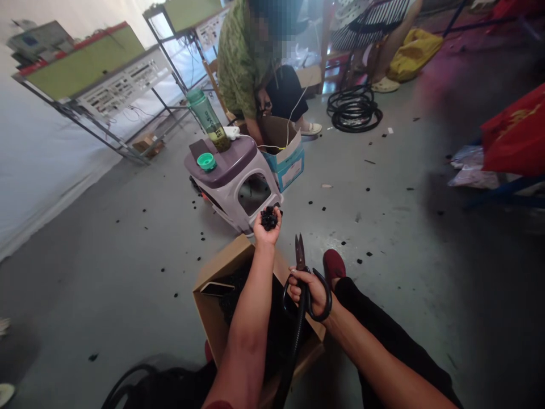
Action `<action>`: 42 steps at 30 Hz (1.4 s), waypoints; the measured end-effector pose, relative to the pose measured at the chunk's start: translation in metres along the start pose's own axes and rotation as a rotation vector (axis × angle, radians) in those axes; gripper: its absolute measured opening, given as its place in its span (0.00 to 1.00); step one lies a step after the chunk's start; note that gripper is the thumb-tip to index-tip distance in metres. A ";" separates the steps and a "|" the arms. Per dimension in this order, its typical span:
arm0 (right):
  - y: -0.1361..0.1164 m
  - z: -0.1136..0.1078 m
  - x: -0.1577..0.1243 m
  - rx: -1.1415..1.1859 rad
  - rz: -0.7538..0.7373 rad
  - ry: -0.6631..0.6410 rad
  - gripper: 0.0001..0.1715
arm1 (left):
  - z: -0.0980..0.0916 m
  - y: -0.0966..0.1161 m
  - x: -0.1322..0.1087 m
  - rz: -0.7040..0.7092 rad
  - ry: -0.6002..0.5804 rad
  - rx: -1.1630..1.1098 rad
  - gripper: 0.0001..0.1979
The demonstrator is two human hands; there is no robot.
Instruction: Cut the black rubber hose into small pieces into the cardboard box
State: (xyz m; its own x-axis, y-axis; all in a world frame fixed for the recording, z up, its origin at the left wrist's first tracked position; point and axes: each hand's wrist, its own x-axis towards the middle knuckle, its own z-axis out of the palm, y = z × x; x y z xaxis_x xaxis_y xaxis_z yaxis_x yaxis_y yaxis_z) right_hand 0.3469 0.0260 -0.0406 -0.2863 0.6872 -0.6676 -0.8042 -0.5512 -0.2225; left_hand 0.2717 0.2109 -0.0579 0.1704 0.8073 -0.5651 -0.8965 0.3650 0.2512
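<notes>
My left hand [266, 228] is stretched forward over a cardboard box [213, 324], fingers curled round a clump of small black pieces [269, 217]. My right hand [310, 289] grips black-handled scissors [302, 267] with the blades pointing up and away, together with a black corrugated hose [293, 346] that runs down into the box. The box holds more dark pieces and a phone [217, 288] lies at its left rim.
A purple plastic stool [238, 176] just ahead carries a green bottle [208, 119] and its loose cap [206, 162]. Beyond it a seated person reaches into an open carton [283, 150]. Coiled black hose [354, 109] lies farther back. Black scraps dot the grey floor. A red bag [517, 133] sits right.
</notes>
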 end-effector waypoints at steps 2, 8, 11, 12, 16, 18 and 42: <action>0.000 0.001 -0.001 -0.002 0.005 0.007 0.23 | 0.005 0.001 0.001 -0.007 -0.017 0.002 0.17; -0.001 0.001 -0.002 0.005 0.005 0.017 0.22 | 0.017 0.000 0.002 0.001 -0.031 0.009 0.17; -0.001 0.000 -0.001 0.011 0.005 0.016 0.22 | 0.019 -0.001 0.003 0.006 -0.030 0.010 0.17; -0.001 0.000 -0.001 0.013 0.004 0.016 0.22 | 0.020 -0.001 0.004 0.006 -0.029 0.011 0.17; 0.000 -0.001 -0.001 0.016 0.007 0.014 0.22 | 0.024 0.000 0.008 0.005 -0.026 0.014 0.16; 0.000 -0.001 -0.001 0.016 0.012 0.009 0.22 | 0.027 0.001 0.010 0.007 -0.025 0.019 0.16; 0.008 -0.003 -0.004 0.040 0.015 0.022 0.26 | 0.067 0.000 0.017 0.012 -0.103 0.014 0.15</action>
State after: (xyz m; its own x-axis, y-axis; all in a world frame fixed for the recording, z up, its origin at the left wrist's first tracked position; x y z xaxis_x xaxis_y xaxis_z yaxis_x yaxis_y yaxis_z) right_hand 0.3429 0.0174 -0.0415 -0.2875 0.6683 -0.6861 -0.8199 -0.5419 -0.1844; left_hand 0.3020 0.2559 -0.0153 0.2011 0.8548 -0.4784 -0.8932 0.3604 0.2687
